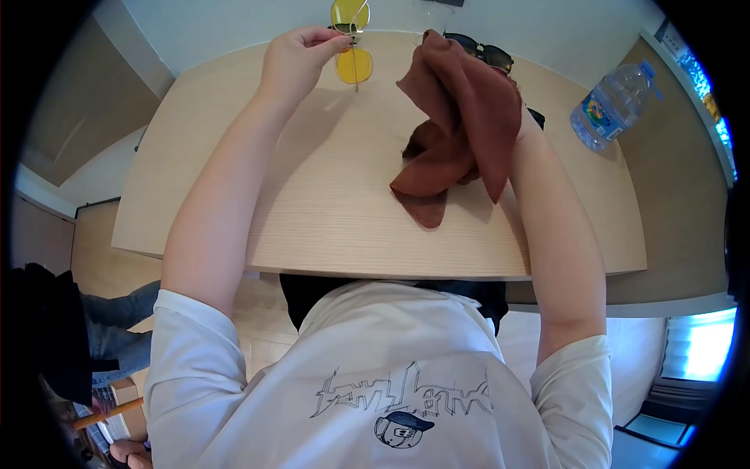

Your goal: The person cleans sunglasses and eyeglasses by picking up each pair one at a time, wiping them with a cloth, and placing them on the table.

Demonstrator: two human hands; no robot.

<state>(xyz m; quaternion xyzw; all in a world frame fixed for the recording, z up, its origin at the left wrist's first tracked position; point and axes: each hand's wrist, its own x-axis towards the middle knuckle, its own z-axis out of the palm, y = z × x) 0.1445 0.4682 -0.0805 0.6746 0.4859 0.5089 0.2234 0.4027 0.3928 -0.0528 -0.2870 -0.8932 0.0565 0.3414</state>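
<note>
My left hand (311,53) pinches a pair of yellow-lensed sunglasses (354,66) by the middle of the frame, lifted over the far edge of the table. The two lenses sit one above the other. Draped over my right hand (528,125) is a crumpled brown cloth (461,117), its corners hanging down. Only the wrist side of that hand shows; the cloth covers the fingers that hold it up. Just behind the cloth lies a pair of dark sunglasses (486,53), partly covered by it.
A clear plastic water bottle (609,108) with a blue cap stands at the right of the light wooden table (351,227). A small black object (536,118) shows beside my right wrist. At the lower left, a person in jeans (121,328) is partly visible.
</note>
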